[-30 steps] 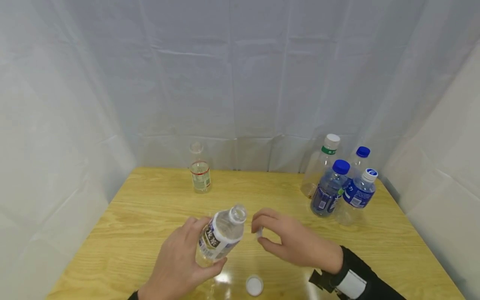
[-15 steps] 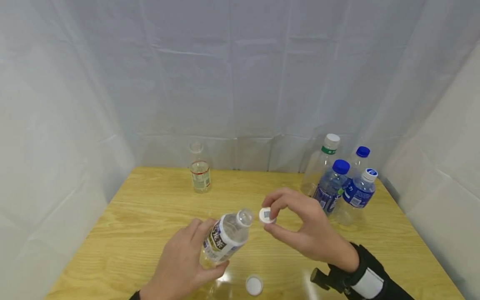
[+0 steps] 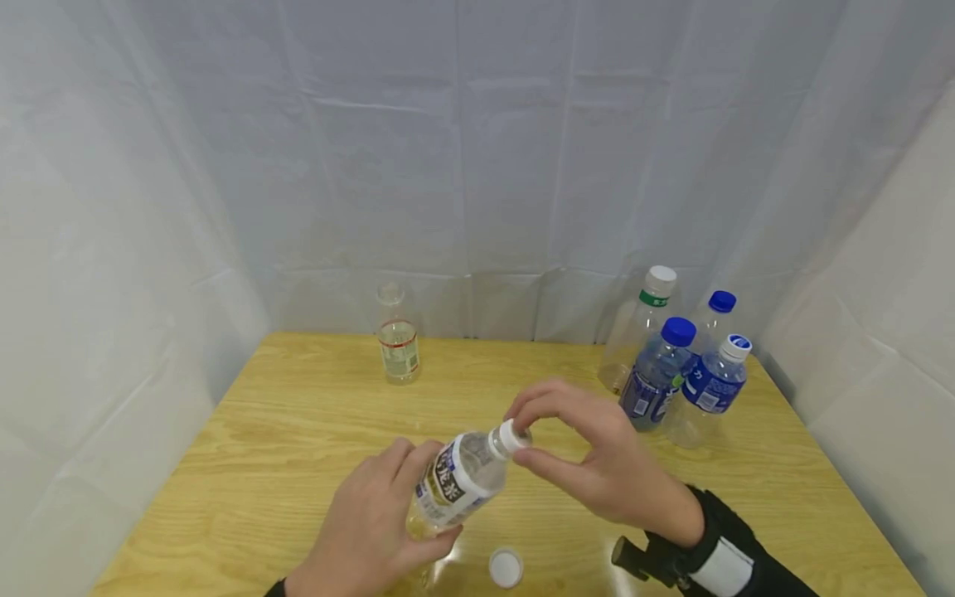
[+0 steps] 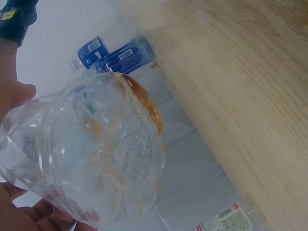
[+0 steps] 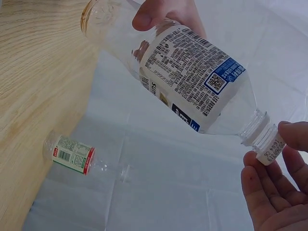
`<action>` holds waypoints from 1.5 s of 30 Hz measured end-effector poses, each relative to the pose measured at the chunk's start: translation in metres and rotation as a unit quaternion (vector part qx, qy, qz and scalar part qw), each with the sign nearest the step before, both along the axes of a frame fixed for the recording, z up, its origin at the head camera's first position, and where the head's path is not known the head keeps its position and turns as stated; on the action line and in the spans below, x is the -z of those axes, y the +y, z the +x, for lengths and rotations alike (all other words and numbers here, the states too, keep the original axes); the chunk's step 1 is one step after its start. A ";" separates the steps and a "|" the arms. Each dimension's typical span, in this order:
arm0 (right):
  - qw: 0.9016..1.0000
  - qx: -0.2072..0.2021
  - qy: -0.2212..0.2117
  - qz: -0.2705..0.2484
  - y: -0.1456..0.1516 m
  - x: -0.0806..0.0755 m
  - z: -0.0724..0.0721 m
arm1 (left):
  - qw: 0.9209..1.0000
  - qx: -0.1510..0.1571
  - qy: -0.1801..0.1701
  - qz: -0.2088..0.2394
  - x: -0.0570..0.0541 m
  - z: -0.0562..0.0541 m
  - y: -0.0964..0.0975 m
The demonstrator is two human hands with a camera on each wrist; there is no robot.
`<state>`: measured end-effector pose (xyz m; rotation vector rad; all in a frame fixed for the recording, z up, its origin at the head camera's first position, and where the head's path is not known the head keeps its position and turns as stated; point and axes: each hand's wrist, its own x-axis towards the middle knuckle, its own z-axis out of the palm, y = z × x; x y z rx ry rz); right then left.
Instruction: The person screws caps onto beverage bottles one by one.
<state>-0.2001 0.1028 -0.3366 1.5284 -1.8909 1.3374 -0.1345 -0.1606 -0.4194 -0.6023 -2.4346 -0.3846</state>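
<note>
My left hand [image 3: 366, 518] grips a clear plastic bottle [image 3: 458, 481] round its labelled body, tilted with its neck up to the right. Some amber liquid shows at the bottle's base in the left wrist view. Thumb and fingers of my right hand [image 3: 589, 439] pinch a white cap [image 3: 511, 436] against the bottle's mouth. In the right wrist view the cap [image 5: 271, 150] sits over the mouth, with part of the neck visible below it. Whether it is threaded on, I cannot tell. Another white cap [image 3: 506, 568] lies on the table below the hands.
A capless clear bottle [image 3: 399, 352] with a red-edged label stands at the back left of the wooden table [image 3: 246, 464]. Several capped bottles cluster at the right, among them a blue-capped one [image 3: 651, 385] and a white-capped tall one [image 3: 634, 332]. White sheeting [image 3: 462, 166] surrounds the table.
The cap in my right hand has come from beside the bottle onto its mouth. My left hand has moved slightly right and tilted the bottle further toward the right hand.
</note>
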 end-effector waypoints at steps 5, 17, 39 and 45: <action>1.000 0.014 -0.004 0.022 0.001 0.000 0.000 | 1.000 0.001 0.002 -0.006 0.000 0.000 0.002; 0.995 0.013 -0.024 0.101 0.010 -0.003 0.001 | 1.000 0.011 0.013 -0.008 0.000 -0.001 0.002; 0.985 0.070 0.039 0.155 0.012 0.001 -0.001 | 0.999 0.046 0.020 -0.014 -0.002 -0.004 0.007; 0.981 0.102 0.059 0.156 0.008 0.006 -0.001 | 0.998 0.050 0.033 -0.024 -0.002 -0.005 0.009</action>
